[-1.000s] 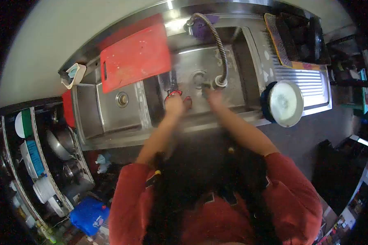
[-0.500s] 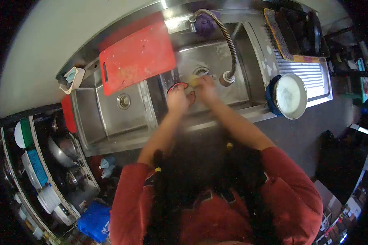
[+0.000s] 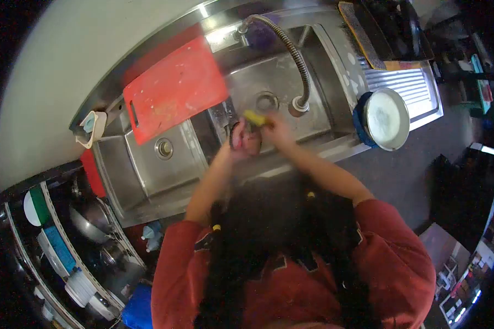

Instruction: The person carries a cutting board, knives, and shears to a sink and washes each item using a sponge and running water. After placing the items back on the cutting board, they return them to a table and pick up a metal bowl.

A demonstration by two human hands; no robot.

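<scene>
Over the right basin of the steel sink point(image 3: 324, 118), my left hand point(image 3: 246, 143) is closed round a small dark-rimmed item point(image 3: 233, 131), too blurred to name. Close beside it on the right, my right hand point(image 3: 277, 131) grips a yellow-green sponge point(image 3: 255, 117), which is near or against the item. Behind my hands is the round drain point(image 3: 267, 101). A flexible metal faucet hose point(image 3: 297, 57) hangs down into the basin to their right.
A red cutting board point(image 3: 175, 88) lies across the back of the left basin. A pot with whitish liquid point(image 3: 388, 119) stands at the right edge. A sponge holder point(image 3: 93, 129) sits at the far left corner, above a dish rack point(image 3: 74, 236).
Both hands have drawn nearer to the front of the sink, and the sponge shows more clearly above my left hand. The whole view has shifted and turned slightly.
</scene>
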